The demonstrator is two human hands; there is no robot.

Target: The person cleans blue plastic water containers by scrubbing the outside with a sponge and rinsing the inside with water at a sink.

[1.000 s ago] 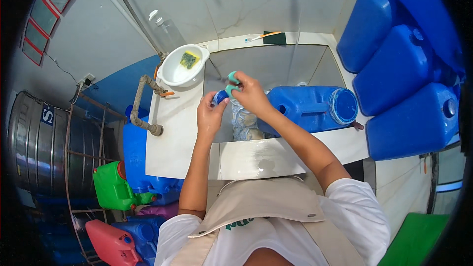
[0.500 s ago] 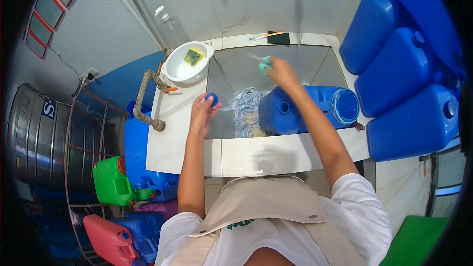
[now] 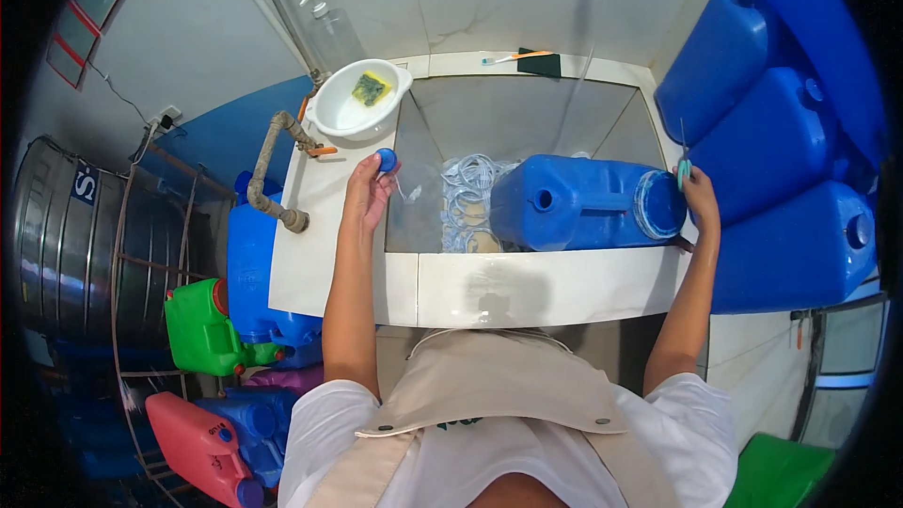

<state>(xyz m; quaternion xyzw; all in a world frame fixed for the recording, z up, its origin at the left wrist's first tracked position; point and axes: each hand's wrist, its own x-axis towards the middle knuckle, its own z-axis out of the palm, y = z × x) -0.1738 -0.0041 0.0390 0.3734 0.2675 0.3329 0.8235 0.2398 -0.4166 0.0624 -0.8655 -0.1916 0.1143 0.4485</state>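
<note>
My left hand (image 3: pixel 369 190) pinches a small round blue cap (image 3: pixel 387 160) above the left counter, with a thin whitish strip dangling under the fingers. At the basin's right rim, my right hand (image 3: pixel 699 198) is closed on scissors (image 3: pixel 684 166) with light green handles, their thin blades pointing up. Just left of that hand, a blue jerrycan (image 3: pixel 574 207) lies on its side in the grey tiled basin (image 3: pixel 489 113). Its small mouth is uncovered, and a wide blue lid with clear wrap round its edge closes the other opening. Whitish plastic strips (image 3: pixel 470 198) are heaped beside it.
A white bowl (image 3: pixel 329 118) with a yellow-green sponge (image 3: pixel 371 88) stands on the counter near a pipe tap (image 3: pixel 273 169). Behind are a pump bottle (image 3: pixel 334 38) and a toothbrush (image 3: pixel 513 58). Blue jerrycans (image 3: pixel 781 254) line the right side. A green jerrycan (image 3: pixel 198 320) is at left.
My right hand has swung from above the basin to its right rim with the scissors. My left hand, still holding the cap, has shifted slightly left and up.
</note>
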